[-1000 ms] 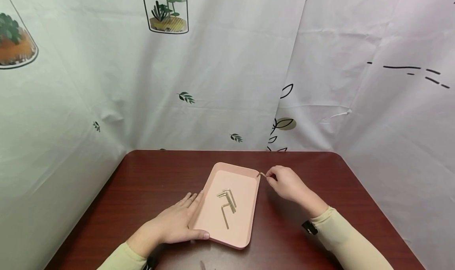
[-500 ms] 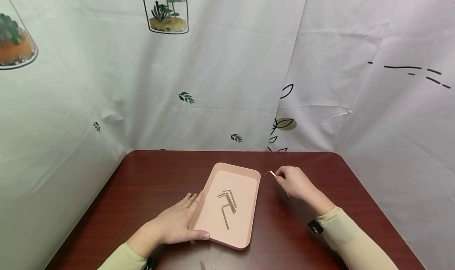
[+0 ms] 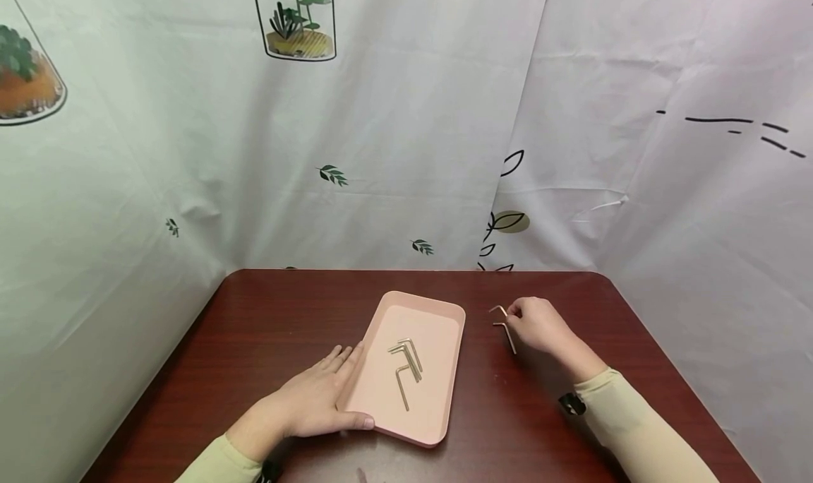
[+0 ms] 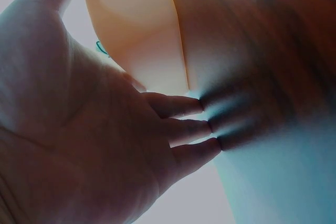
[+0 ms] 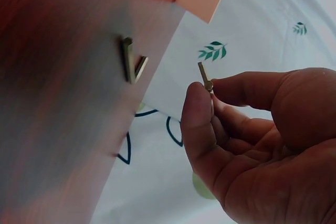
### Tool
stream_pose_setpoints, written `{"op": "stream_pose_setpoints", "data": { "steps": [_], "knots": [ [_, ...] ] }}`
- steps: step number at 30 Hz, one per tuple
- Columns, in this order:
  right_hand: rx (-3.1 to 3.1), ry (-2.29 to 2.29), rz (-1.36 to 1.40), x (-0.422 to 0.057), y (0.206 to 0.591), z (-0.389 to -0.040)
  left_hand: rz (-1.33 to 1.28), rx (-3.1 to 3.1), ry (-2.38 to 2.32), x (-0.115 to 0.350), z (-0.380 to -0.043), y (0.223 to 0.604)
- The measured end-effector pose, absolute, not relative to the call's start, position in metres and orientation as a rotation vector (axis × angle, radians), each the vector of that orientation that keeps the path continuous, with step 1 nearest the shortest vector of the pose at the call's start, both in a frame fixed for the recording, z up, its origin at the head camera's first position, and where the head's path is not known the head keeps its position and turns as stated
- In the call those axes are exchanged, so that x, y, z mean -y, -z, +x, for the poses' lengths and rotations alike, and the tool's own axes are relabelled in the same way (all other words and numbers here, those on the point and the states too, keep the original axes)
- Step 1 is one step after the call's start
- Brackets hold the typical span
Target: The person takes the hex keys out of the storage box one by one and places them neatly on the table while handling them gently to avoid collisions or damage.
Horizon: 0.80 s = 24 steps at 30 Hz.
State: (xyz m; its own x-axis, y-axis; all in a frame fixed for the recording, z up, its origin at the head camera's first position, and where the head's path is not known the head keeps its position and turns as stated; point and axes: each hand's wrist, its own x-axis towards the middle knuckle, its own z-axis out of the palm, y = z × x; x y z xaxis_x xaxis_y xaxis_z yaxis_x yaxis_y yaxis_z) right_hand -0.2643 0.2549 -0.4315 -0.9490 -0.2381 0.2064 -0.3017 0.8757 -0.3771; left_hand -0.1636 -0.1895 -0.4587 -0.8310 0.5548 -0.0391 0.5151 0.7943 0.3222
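Observation:
In the head view my left hand (image 3: 311,402) rests along the left side of a pink tray (image 3: 438,405), fingers straight, thumb at its near edge. The left wrist view shows the same spread fingers, their tips down by the tray wall. Several brass-coloured hex keys (image 3: 403,388) lie inside the tray, most of them overlapping. To the right of the tray, my right hand (image 3: 540,324) pinches another L-shaped hex key (image 5: 203,72) between thumb and index finger, its short arm pointing left. Below it, one more hex key (image 3: 510,338) lies on the table.
The dark red wooden table (image 3: 286,306) has rounded far corners. White printed curtains (image 3: 406,151) enclose it at the back and on both sides. Black wrist devices (image 3: 572,403) sit at both sleeves.
My right hand has moved right, away from the tray's far right corner, carrying the pinched hex key. The hex key on the table has come into full view. My left hand stays put.

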Motion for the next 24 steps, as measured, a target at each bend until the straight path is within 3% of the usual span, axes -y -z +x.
{"op": "stream_pose_setpoints", "data": {
  "steps": [24],
  "knots": [
    [2.997, -0.637, 0.364, -0.287, 0.445, -0.27, 0.847, -2.851, -0.458, 0.19, -0.163, 0.46]
  ]
}}
